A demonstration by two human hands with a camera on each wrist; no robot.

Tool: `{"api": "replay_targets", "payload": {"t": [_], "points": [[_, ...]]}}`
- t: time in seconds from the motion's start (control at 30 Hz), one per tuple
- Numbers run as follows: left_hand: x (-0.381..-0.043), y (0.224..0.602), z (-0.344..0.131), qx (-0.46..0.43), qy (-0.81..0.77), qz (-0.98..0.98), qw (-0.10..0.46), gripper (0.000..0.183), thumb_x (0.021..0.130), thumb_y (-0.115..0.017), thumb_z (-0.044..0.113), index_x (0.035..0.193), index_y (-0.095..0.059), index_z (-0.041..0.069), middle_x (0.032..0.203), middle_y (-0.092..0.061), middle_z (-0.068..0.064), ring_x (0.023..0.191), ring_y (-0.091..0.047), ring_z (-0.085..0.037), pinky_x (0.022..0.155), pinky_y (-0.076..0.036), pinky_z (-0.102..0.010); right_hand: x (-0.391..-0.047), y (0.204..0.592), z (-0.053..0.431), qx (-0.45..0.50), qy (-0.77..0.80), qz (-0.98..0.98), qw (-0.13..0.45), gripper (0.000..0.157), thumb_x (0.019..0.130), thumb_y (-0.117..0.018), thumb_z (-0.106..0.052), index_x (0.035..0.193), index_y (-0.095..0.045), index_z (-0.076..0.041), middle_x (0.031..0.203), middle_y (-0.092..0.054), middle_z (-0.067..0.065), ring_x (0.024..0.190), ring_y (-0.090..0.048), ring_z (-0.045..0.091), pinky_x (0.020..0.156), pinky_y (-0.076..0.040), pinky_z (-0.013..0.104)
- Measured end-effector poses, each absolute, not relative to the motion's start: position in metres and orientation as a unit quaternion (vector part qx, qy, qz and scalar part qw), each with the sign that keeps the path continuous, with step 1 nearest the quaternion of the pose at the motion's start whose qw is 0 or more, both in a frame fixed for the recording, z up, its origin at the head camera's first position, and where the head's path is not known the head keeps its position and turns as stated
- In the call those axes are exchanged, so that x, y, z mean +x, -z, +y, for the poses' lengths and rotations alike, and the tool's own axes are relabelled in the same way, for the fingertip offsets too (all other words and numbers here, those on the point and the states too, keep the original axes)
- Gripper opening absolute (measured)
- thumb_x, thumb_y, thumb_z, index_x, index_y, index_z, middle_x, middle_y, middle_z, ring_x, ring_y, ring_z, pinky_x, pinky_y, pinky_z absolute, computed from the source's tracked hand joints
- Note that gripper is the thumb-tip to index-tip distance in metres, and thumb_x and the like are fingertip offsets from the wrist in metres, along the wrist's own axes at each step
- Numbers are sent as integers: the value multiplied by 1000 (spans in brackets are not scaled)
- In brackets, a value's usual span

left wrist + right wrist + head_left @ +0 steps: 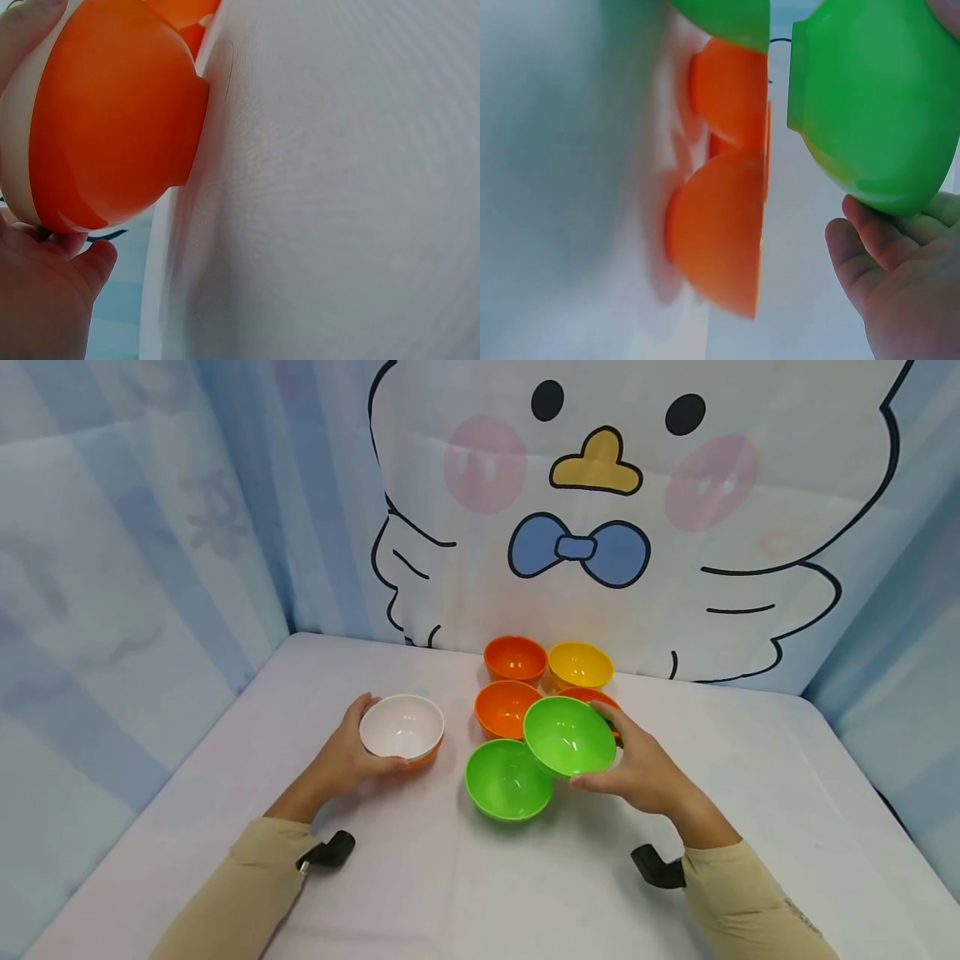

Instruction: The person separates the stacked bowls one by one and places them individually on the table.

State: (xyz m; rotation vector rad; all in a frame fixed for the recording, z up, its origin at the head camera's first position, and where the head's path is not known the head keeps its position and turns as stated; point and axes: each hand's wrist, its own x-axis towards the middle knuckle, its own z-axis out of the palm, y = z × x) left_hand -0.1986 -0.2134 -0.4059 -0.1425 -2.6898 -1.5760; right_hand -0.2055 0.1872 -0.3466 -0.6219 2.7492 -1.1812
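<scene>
A white bowl (402,725) sits nested in an orange bowl (116,112) at the left of the table. My left hand (347,758) grips this pair from its left side, thumb at the near rim and fingers round the far side. The orange bowl's foot is right at the table surface in the left wrist view. My right hand (647,770) holds a green bowl (568,735) by its right side, raised above the table with its mouth tilted toward me. Below and left of it, a second green bowl (507,783) stands upright, partly overlapped by the held one.
Behind the green bowls stand two orange bowls (507,708) in a column, with a yellow bowl (581,665) at the back right. Another orange bowl (588,694) is mostly hidden behind the held green one. A cartoon-printed curtain (480,577) hangs along the table's back edge.
</scene>
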Motion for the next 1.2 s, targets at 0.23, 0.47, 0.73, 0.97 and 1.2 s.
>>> {"api": "replay_targets", "payload": {"t": [0.23,0.47,0.73,0.97,1.2], "points": [[-199,408,-214,-40,509,-860,3,122,71,-91,25,155,-8,-7,158,-26,-24,138,-34,-40,114,-27,-56,-189,357,209,-170,361,916,31,105,77,-87,-35,152,-27,4,148,-40,25,124,-49,46,99,-46,58],[-199,407,-213,-44,507,-861,7,122,72,-91,26,155,-8,-7,157,-27,-24,138,-34,-40,114,-27,-56,-180,367,223,-144,345,927,32,107,76,-88,-39,153,-26,5,146,-42,26,121,-51,45,96,-49,57],[-200,405,-213,-45,506,-861,5,122,73,-91,25,155,-7,-7,157,-26,-24,138,-34,-41,114,-27,-56,-176,375,224,-156,336,928,37,108,72,-90,-40,150,-31,5,141,-48,24,115,-55,40,92,-50,54],[-200,406,-214,-42,510,-859,2,122,72,-91,25,156,-7,-6,158,-26,-23,139,-33,-40,115,-26,-56,-174,379,219,-155,319,934,51,111,69,-91,-41,150,-31,6,141,-48,27,117,-54,40,95,-46,57],[-201,407,-214,-50,520,-853,2,122,73,-91,22,155,-6,-7,157,-26,-24,138,-33,-40,114,-27,-56,-172,379,216,-147,313,936,61,112,70,-90,-41,150,-29,7,143,-45,29,120,-52,43,97,-44,60]]}}
